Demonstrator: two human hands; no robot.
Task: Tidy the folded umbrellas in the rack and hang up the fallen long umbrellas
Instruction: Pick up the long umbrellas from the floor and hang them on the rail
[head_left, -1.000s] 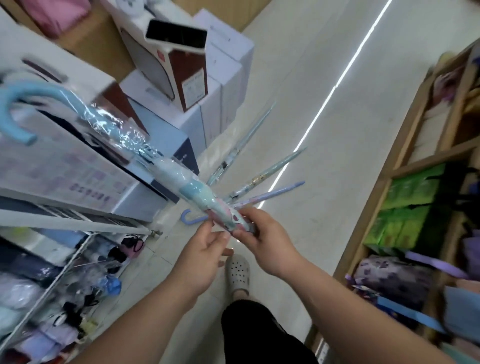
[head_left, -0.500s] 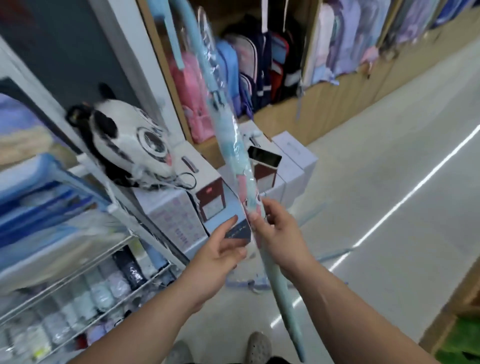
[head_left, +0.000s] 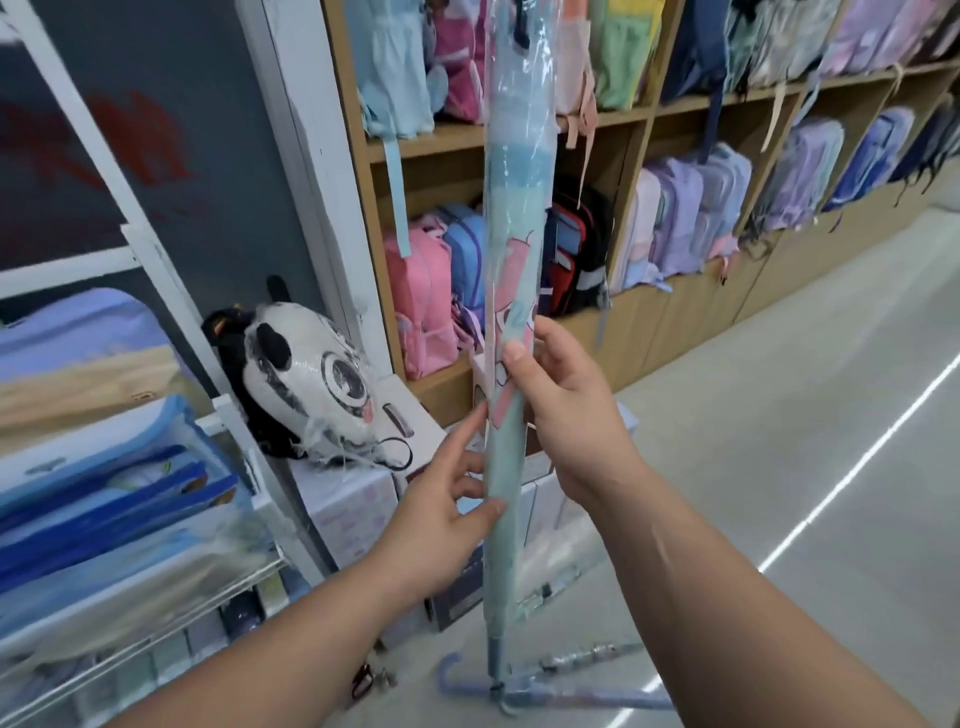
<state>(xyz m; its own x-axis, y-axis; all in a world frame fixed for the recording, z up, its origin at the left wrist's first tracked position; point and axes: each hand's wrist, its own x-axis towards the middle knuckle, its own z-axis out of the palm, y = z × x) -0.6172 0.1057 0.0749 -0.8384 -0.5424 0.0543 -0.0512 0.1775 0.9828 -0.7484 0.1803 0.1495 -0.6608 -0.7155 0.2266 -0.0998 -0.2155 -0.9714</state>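
Upright at centre, the long umbrella (head_left: 511, 270) sits clenched in your right hand (head_left: 566, 410); your left hand (head_left: 441, 514) only touches its sleeve, fingers loose. Lift it straight toward a hanging spot, keeping its tip clear of fallen umbrellas (head_left: 561, 686) on the near floor.

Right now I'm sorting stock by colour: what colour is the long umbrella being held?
Pale mint-blue with a pink cartoon print, wrapped in clear plastic: long umbrella, head view.
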